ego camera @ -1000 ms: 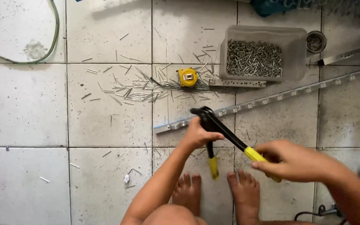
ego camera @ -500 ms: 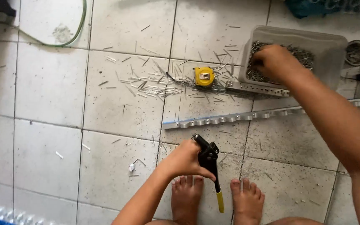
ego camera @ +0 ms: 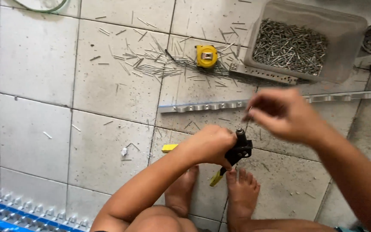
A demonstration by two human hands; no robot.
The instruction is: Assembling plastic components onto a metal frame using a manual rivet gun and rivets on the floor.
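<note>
Seen from above, a person squats barefoot on a pale tiled floor (ego camera: 39,77). Scattered thin metal pins (ego camera: 151,64) litter the tiles at upper centre, with a yellow tape measure (ego camera: 206,56) lying among them. Below, a long notched metal strip (ego camera: 202,106) runs rightward across the floor.

Near the middle, the left hand (ego camera: 209,146) is wrapped in a closed grip around a black hand riveter (ego camera: 237,150), holding it just above the feet with its nose pointing up; a yellow handle tip pokes out on either side of the hand.

Half a second ago the right hand was reaching into the clear plastic tub of rivets (ego camera: 310,41) at upper right. It has since come back and now hovers, blurred, just above and right of the riveter's nose. The right hand (ego camera: 280,114) has its fingertips pinched together, apparently on something small, though the blur hides what. The riveter has been turned more upright.
</note>
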